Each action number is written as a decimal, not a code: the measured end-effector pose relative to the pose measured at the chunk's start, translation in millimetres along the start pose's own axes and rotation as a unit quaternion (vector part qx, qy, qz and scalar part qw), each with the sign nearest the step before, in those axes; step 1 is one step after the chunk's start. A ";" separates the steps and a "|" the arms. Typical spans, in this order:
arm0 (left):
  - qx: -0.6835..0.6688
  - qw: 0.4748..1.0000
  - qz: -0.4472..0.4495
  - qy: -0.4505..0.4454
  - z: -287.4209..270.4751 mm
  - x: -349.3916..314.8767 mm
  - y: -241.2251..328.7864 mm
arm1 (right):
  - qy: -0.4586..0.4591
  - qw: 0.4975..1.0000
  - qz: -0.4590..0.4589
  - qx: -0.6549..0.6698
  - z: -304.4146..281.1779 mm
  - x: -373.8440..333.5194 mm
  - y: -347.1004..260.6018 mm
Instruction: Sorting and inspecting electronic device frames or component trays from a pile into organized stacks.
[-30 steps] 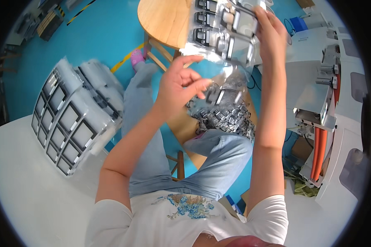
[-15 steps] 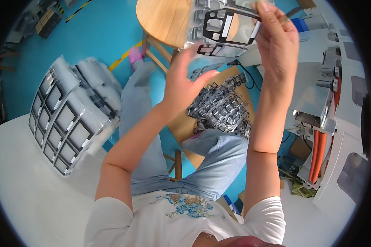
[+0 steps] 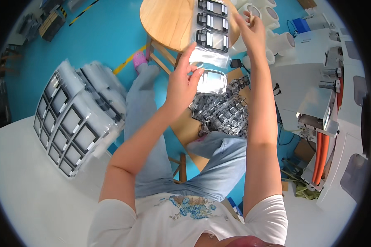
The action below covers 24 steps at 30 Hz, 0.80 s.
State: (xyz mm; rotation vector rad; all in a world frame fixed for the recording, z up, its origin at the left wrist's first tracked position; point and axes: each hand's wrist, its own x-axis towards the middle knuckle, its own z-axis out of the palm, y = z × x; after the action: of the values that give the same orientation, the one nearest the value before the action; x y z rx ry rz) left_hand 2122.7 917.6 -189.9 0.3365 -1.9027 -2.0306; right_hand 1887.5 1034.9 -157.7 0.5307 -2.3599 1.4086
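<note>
A strip of clear film (image 3: 212,61) carrying several black-rimmed frames with white bars hangs in front of me, partly over a round wooden stool. My left hand (image 3: 180,84) grips the strip's left edge between thumb and fingers. A pale, shiny panel (image 3: 212,82) lies at the strip's lower end, beside the left thumb. Just right of the strip's upper part is my right hand (image 3: 253,35), thumb and fingers apart, with nothing plainly held. Beneath the strip, a heap of similar black and clear pieces (image 3: 226,111) rests on a brown cardboard surface.
Stacks of film sheets with black frames (image 3: 68,119) stand on the white table (image 3: 24,164) at left. The round wooden stool (image 3: 165,24) is ahead. White rolls (image 3: 280,41) stand beyond my right hand. A white machine with orange tubes (image 3: 320,156) borders the right side.
The strip has turned and come down to hang lengthwise. My left hand has closed on its edge. My right hand has let go and moved slightly left.
</note>
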 end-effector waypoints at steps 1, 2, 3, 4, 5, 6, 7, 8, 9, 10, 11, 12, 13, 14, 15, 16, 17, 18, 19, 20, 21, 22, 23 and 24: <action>0.005 1.000 -0.004 0.008 -8.6 -0.3 1.1 | -0.080 0.996 0.046 0.015 -9.8 -12.7 -16.0; 0.041 0.999 -0.001 -0.024 -14.1 0.3 3.4 | -0.156 0.984 0.089 0.022 -26.4 -25.4 -32.4; 0.075 0.996 0.004 -0.058 -16.1 1.7 5.2 | -0.163 0.986 0.026 -0.004 -39.0 -44.7 -51.6; 0.092 0.993 -0.021 -0.064 -16.9 3.0 8.3 | -0.170 0.984 -0.037 -0.029 -46.9 -62.4 -68.3; 0.090 0.994 -0.020 -0.064 -17.2 4.9 7.2 | -0.188 0.976 -0.104 -0.034 -53.2 -73.0 -73.9; 0.019 0.997 -0.031 -0.071 -17.7 8.8 5.3 | -0.206 0.963 -0.168 -0.037 -57.0 -83.3 -76.7; -0.050 0.995 -0.041 -0.077 -18.9 10.4 4.6 | -0.239 0.956 -0.154 -0.074 -60.1 -92.0 -85.9; -0.048 0.995 -0.041 -0.077 -22.0 9.9 4.9 | -0.254 0.950 -0.173 -0.061 -57.3 -95.7 -84.4; -0.074 0.991 -0.072 -0.089 -22.3 11.8 13.8 | -0.267 0.943 -0.192 -0.053 -57.1 -99.8 -80.8; -0.099 0.984 -0.104 -0.101 -22.1 13.0 18.6 | -0.262 0.944 -0.192 -0.053 -54.6 -103.3 -78.4; -0.098 0.984 -0.104 -0.105 -21.0 13.3 18.5 | -0.259 0.946 -0.189 -0.054 -53.1 -104.7 -76.5; -0.079 0.985 -0.103 -0.110 -22.2 13.3 19.1 | -0.253 0.944 -0.209 -0.045 -49.5 -105.5 -75.5; -0.061 0.986 -0.103 -0.115 -23.0 13.2 19.2 | -0.247 0.941 -0.227 -0.038 -45.4 -106.0 -73.6; -0.058 0.986 -0.103 -0.117 -23.5 13.2 18.2 | -0.237 0.937 -0.252 -0.040 -39.4 -106.1 -68.7; -0.051 0.986 -0.105 -0.117 -23.8 13.2 16.9 | -0.235 0.938 -0.250 -0.039 -34.1 -105.3 -67.5; -0.045 0.986 -0.107 -0.117 -23.6 13.6 15.7 | -0.230 0.926 -0.294 -0.060 -29.0 -104.9 -67.3; -0.045 0.986 -0.108 -0.119 -23.1 14.7 14.7 | -0.225 0.911 -0.336 -0.081 -25.3 -106.0 -68.1; -0.028 0.987 -0.104 -0.116 -24.7 14.7 14.7 | -0.237 0.898 -0.347 -0.130 -24.9 -108.3 -79.0; -0.009 0.989 -0.099 -0.113 -27.8 15.1 15.4 | -0.238 0.898 -0.348 -0.126 -29.9 -110.3 -85.3; -0.008 0.989 -0.099 -0.109 -29.6 12.4 13.4 | -0.235 0.892 -0.332 -0.198 -39.1 -112.5 -89.2; -0.026 0.990 -0.092 -0.105 -30.5 10.9 11.4 | -0.228 0.881 -0.317 -0.268 -50.1 -112.3 -92.5; -0.047 0.990 -0.086 -0.101 -29.1 9.5 10.0 | -0.235 0.874 -0.277 -0.322 -71.2 -112.4 -90.9; -0.069 0.989 -0.093 -0.096 -27.0 7.2 11.5 | -0.245 0.886 -0.220 -0.325 -90.1 -114.4 -84.5; -0.078 0.988 -0.094 -0.096 -23.5 3.8 13.9 | -0.207 0.932 -0.132 -0.268 -100.4 -122.4 -80.5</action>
State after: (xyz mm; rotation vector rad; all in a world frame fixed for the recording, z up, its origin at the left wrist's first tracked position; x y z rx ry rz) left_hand 2129.6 893.9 -177.6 0.3009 -1.8639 -2.3984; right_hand 2042.6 1106.0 -108.6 1.0058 -2.7096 0.5269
